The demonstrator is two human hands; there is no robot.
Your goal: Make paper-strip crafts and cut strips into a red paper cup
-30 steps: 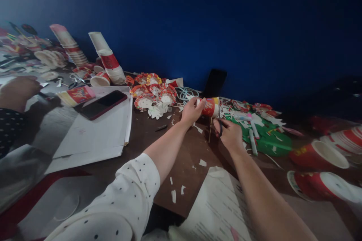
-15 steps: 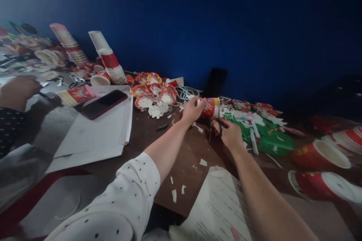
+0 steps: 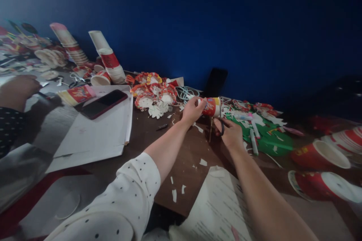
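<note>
A red, yellow and white paper cup lies sideways in the air over the brown table, with my left hand closed around its left end. My right hand is closed on scissors with dark handles, just below the cup's right end. The blades are hard to make out against the cup's rim. A narrow strip hangs down from the cup toward the table. Small white paper scraps lie on the table beneath my forearms.
Cut paper-cup flowers are heaped behind my left hand. A phone rests on a white board. Stacked cups stand at the back left. Markers lie on a green sheet. Another person's hand is at far left.
My right hand and the scissors have shifted very slightly at the cup's right end. The cup has turned or moved a little in my left hand. All else looks the same.
</note>
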